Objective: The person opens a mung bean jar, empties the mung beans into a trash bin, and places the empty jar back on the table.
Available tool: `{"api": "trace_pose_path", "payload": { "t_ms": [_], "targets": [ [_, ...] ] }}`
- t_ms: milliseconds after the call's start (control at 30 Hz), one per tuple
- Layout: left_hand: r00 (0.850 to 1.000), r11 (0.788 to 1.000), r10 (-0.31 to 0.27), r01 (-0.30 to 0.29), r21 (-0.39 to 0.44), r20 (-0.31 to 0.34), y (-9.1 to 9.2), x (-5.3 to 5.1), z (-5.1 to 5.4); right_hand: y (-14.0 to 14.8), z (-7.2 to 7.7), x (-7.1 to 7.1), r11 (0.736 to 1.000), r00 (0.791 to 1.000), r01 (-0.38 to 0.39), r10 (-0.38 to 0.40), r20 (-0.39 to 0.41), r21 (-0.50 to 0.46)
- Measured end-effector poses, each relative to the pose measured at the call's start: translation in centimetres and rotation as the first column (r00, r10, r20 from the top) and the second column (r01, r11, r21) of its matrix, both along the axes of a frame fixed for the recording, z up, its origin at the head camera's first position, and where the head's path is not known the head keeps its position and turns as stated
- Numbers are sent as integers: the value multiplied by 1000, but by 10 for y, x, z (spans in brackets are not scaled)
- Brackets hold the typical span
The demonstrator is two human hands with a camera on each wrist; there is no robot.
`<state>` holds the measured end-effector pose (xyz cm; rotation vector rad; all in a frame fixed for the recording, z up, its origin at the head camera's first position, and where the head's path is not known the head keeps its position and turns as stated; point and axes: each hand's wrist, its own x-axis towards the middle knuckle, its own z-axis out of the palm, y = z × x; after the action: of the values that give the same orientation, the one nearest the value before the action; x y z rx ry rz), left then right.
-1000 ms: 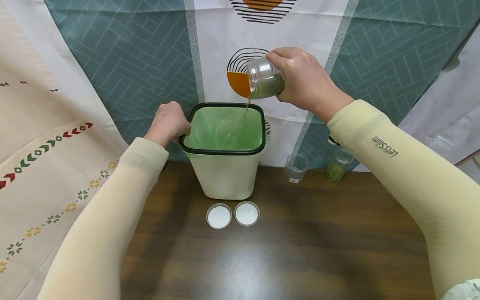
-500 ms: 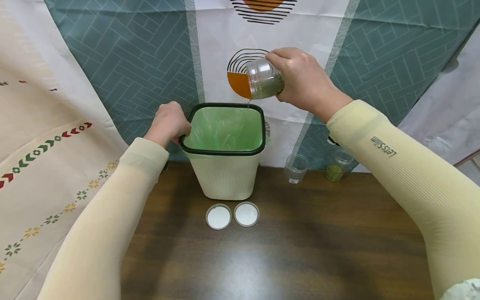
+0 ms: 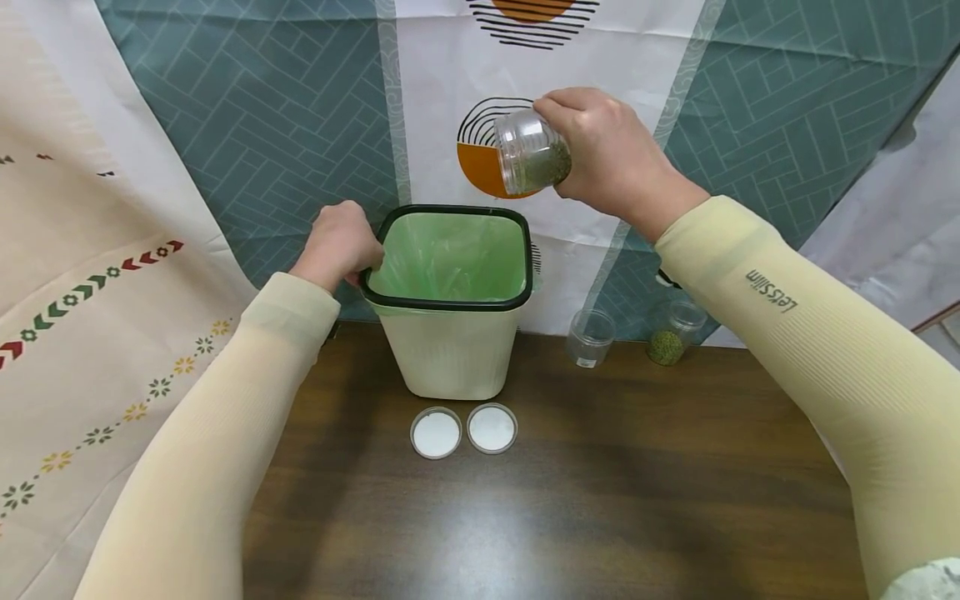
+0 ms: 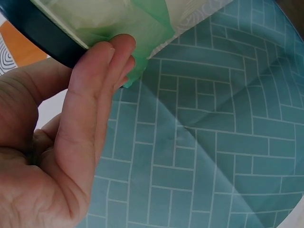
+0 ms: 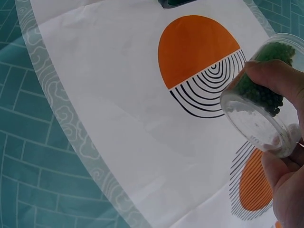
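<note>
My right hand (image 3: 611,158) grips a clear jar (image 3: 525,150), tipped on its side with its mouth facing left, above and to the right of a trash bin. Small green beans (image 5: 261,90) lie along the lower side inside the jar. The light-coloured trash bin (image 3: 446,354) has a black rim and a green liner bag (image 3: 450,258). At the bin's left rim, my left hand (image 3: 339,246) holds the edge. The left wrist view shows the left thumb and fingers (image 4: 90,90) on either side of the black rim (image 4: 42,33).
Two round lids with white discs, a left lid (image 3: 436,433) and a right lid (image 3: 492,428), lie before the bin on the brown table (image 3: 570,517). Against the back cloth stand an empty clear jar (image 3: 591,337) and a second jar with green beans (image 3: 671,335).
A thin stream of beans fell from the jar's mouth a second ago; none shows falling now. The jar has tilted back slightly. My left hand stays on the rim.
</note>
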<state>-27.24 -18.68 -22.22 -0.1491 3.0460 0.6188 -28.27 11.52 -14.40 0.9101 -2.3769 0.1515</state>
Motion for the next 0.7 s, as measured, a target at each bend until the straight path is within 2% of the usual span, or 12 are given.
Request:
{"api": "trace_pose_path", "payload": {
  "t_ms": [700],
  "targets": [
    [1000,1000,-14,14,1,-13,-1,-1,-1,1,3,1,1000,1000,14,-14,-1,2]
  ]
}}
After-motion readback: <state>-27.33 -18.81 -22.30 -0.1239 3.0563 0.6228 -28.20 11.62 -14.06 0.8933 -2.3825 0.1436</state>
